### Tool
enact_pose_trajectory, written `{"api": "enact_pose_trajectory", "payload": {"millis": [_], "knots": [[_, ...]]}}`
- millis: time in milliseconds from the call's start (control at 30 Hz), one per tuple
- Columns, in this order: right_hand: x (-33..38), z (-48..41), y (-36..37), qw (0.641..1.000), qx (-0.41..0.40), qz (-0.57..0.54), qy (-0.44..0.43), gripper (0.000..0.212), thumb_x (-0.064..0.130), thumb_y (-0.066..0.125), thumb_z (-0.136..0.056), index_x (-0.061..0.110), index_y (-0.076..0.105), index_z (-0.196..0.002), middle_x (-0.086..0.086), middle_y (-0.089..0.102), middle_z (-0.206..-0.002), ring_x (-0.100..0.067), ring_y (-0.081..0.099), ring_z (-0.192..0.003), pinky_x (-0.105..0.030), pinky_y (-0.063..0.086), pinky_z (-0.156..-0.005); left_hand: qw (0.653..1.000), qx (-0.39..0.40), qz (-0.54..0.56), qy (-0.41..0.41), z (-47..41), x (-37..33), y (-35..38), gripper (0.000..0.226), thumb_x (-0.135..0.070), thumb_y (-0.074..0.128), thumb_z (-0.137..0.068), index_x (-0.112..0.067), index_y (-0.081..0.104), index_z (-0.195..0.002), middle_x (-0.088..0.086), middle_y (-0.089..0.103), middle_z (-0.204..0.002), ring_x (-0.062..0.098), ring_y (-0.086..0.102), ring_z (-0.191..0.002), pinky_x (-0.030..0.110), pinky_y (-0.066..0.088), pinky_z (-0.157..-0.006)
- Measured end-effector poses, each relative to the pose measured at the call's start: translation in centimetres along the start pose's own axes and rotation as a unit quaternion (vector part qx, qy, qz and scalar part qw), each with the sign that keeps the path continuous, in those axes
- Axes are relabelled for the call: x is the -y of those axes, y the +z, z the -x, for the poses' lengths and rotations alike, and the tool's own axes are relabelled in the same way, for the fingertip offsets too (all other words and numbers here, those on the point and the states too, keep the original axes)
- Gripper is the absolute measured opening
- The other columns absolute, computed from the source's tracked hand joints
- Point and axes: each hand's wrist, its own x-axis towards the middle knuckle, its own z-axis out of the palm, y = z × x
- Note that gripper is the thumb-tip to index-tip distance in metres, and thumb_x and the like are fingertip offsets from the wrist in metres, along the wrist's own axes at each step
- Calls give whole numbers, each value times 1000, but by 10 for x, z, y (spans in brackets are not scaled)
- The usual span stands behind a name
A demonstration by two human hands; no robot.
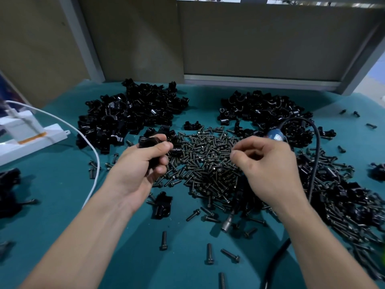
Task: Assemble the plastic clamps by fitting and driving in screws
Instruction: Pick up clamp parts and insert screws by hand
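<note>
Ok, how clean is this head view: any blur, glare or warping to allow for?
Head view: centre sharp on the screw pile, the left hand gripping a clamp and the right hand; edges smear and bow; small glints on the far left clamp heap; shadows soft.

Open passage: bare teal mat [56,180], left front. Centre blocked by screw heap [208,161]. Clamp piles [133,113] behind. Black cable [316,155] arches over right side. White cable [96,156] crosses left.

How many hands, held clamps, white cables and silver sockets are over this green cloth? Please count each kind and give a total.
Hands: 2, the left hand and the right hand
Held clamps: 1, in the left hand
White cables: 1
Silver sockets: 1
Total: 5
</note>
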Motion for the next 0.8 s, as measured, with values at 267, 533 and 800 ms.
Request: {"api": "enact_pose_trajectory", "payload": {"millis": [267,533,800], "knots": [[18,22,34,961,173,202,-70,9,33,74,-92,41,74,-88,25,62,-76,-2,63,-67,-9,42,-45,993,-102,39,39,-16,-3,-13,13,-9,64,-98,-15,68,-87,2,70,-79,9,54,-58,17,43,-47],[34,2,49,979,197,39,46,17,15,64,-95,21,63,-79,9,74,-65,-10,69,-51,-20,51,-46,983,-139,95,72,-28,-8,-25,13,-5,60,-96,-14,63,-88,4,69,-71,10,53,-50,19,39,-42],[44,-22,90,942,280,182,-22,19,16,71,-96,28,70,-81,5,73,-63,-5,66,-50,-20,53,-52,975,-165,137,56,-29,-16,-33,12,-4,59,-92,-13,61,-84,7,67,-71,11,49,-48,19,34,-39]]}}
